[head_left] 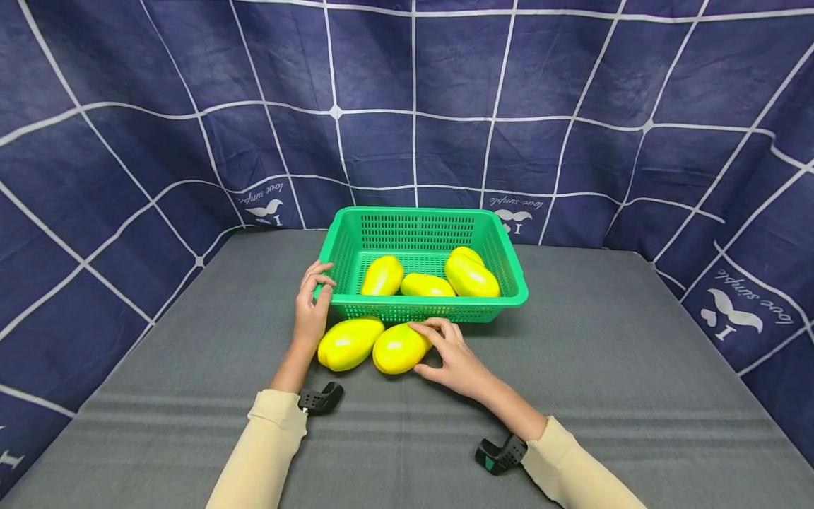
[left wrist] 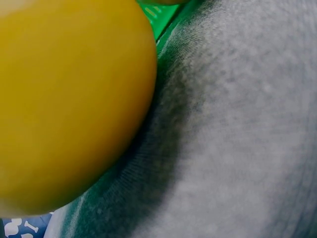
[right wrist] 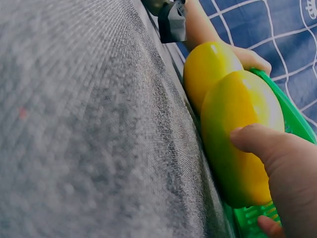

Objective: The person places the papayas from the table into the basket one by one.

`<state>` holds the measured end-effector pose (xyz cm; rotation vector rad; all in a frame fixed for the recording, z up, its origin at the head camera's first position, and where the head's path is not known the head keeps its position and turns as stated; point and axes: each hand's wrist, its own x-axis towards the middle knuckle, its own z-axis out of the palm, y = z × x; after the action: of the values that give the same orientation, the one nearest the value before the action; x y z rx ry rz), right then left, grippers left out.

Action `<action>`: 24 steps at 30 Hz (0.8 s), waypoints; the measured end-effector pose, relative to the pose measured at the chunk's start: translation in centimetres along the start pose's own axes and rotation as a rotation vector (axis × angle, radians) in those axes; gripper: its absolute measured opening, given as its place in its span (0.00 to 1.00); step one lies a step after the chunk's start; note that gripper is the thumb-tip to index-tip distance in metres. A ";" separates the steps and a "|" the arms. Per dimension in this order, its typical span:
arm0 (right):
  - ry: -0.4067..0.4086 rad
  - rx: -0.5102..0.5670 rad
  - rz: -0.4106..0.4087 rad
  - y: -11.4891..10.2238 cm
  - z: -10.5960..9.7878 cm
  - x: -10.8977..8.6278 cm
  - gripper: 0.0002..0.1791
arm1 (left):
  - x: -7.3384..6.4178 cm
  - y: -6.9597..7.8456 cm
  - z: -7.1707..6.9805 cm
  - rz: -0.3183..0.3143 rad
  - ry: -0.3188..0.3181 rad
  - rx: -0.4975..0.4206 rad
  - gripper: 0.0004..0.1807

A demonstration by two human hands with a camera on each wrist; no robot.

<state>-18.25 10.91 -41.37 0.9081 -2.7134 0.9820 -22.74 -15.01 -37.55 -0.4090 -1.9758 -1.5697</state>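
Note:
A green plastic basket (head_left: 426, 300) with slotted walls stands on the grey cloth, several yellow mangoes inside it. My left hand (head_left: 311, 304) grips its left front rim, fingers bent over the edge. Two more mangoes lie side by side in front of the basket. The left one (head_left: 346, 344) is close beside my left wrist and fills much of the left wrist view. Around the right mango (head_left: 399, 349), my right hand (head_left: 454, 359) has its fingers on the upper right side and its thumb low on the near side. The right wrist view shows that thumb (right wrist: 255, 141) against the yellow-green skin.
Grey cloth (head_left: 591, 367) covers the table. A dark blue curtain (head_left: 458, 78) with white grid lines hangs behind the basket and along both sides. Black wrist-worn devices sit at the left wrist (head_left: 321, 399) and right wrist (head_left: 500, 454).

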 end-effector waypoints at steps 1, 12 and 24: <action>0.005 0.003 0.001 0.0 0.0 0.0 0.35 | 0.0 0.0 0.0 0.001 0.000 0.000 0.09; -0.019 0.142 0.009 0.1 0.1 0.1 0.33 | 0.0 -0.1 0.0 -0.022 -0.002 -0.003 0.09; -0.083 0.196 0.034 0.2 -0.3 0.1 0.34 | 0.0 -0.1 0.0 -0.012 -0.005 -0.020 0.08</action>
<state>-18.42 11.18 -41.19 0.9561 -2.7456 1.2628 -22.80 -15.01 -37.68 -0.4098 -1.9706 -1.5991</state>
